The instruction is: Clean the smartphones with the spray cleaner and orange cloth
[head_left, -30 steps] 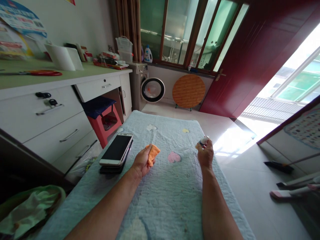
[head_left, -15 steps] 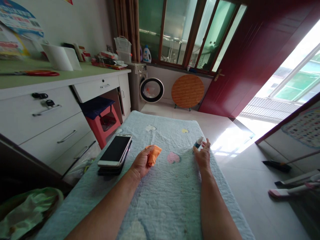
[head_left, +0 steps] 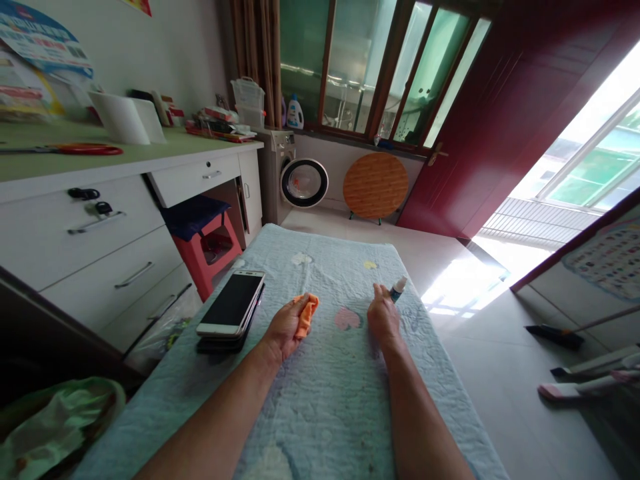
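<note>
A crumpled orange cloth (head_left: pixel 307 317) is pinched in my left hand (head_left: pixel 284 331) over the middle of the covered table. My right hand (head_left: pixel 384 316) is just left of a small spray bottle (head_left: pixel 399 289) with a clear cap, which stands on the cover; the hand partly hides its lower part. Loosely bent, the right fingers hold nothing that I can see. To the left of my left hand lies a stack of phones (head_left: pixel 233 305), the top one white-framed with a dark screen facing up.
A pale blue quilted cover (head_left: pixel 330 400) spreads over the table. At left are a white drawer desk (head_left: pixel 105 247), a red stool (head_left: pixel 213 250) and a lined basket (head_left: pixel 55 427). Beyond stand a washing machine (head_left: pixel 275 173) with its door ajar and a round folded tabletop (head_left: pixel 376 186).
My right hand has moved left, away from the spray bottle, which now stands beside it. My left hand keeps the orange cloth, slightly shifted and more bunched.
</note>
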A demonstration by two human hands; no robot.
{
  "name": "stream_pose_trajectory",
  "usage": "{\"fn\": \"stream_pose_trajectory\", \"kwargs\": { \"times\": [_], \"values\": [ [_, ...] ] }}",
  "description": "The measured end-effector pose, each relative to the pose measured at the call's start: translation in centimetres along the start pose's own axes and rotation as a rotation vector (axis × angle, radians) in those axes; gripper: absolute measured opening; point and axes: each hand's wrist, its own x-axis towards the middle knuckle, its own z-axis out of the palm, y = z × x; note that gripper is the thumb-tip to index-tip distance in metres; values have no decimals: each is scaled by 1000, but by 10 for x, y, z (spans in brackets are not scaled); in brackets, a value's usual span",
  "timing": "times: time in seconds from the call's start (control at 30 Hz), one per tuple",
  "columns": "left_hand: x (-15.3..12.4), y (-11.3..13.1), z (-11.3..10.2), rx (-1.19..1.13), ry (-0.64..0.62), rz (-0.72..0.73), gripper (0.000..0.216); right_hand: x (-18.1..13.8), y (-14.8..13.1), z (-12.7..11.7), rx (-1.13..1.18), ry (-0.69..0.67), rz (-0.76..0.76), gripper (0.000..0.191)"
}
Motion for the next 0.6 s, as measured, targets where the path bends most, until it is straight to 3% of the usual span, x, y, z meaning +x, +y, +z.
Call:
{"fn": "stream_pose_trajectory", "kwargs": {
  "times": [0.1, 0.23, 0.33, 0.43, 0.53, 0.6],
  "values": [
    [0, 0, 0, -7, 1, -20, 25, 0, 3, 2, -12, -77, -4, 43],
    [1, 0, -2, 5, 5, -16, 25, -4, 1, -2, 61, -7, -57, 37],
    [2, -2, -3, 17, 4, 0, 23, -5, -4, -13, 172, 144, -150, 33],
    [3, -3, -4, 28, -7, 9, 22, -3, -7, -35, 285, 386, -245, 26],
    [3, -3, -5, 39, -21, 11, 21, 2, -5, -63, 379, 645, -160, 28],
    [3, -3, -5, 44, -30, 9, 22, 8, 0, -80, 372, 699, -113, 27]
  ]
}}
